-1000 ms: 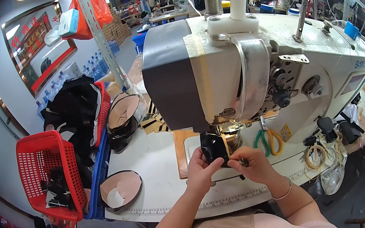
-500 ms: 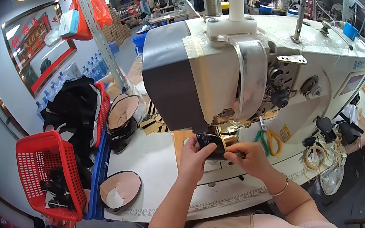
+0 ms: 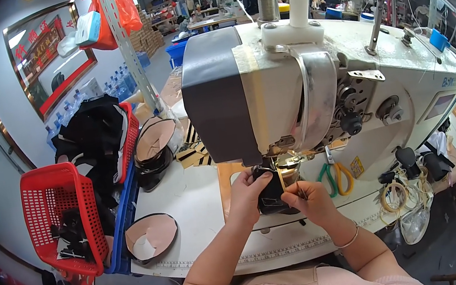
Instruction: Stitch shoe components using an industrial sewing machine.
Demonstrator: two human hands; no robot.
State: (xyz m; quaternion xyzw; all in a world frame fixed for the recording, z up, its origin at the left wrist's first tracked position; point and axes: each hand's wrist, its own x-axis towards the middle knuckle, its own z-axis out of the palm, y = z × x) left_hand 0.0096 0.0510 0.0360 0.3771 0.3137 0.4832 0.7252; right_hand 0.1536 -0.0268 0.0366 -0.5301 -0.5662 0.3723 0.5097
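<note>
A small black piece (image 3: 270,196) lies under the needle area of a white sewing machine (image 3: 376,101) with a dark grey front cover. My left hand (image 3: 244,198) grips this piece at its left edge, thumb on top. A narrow tan strip (image 3: 281,179) runs down in front of the presser area, and my right hand (image 3: 313,199) pinches its lower end, close to the black piece's right side. Something thin between the right fingers is too small to name. The needle itself is hidden behind the machine head and hands.
Scissors (image 3: 338,179) with green and yellow handles lie right of my hands. A pink-lined black piece (image 3: 152,237) sits on the table at left, beside a red basket (image 3: 57,175). Tape rolls (image 3: 394,195) and a plastic bag hang at the right edge.
The black piece has turned and spread downward, showing more between my hands. My left hand has shifted slightly left, and my right hand slightly down. The whole view has moved a little.
</note>
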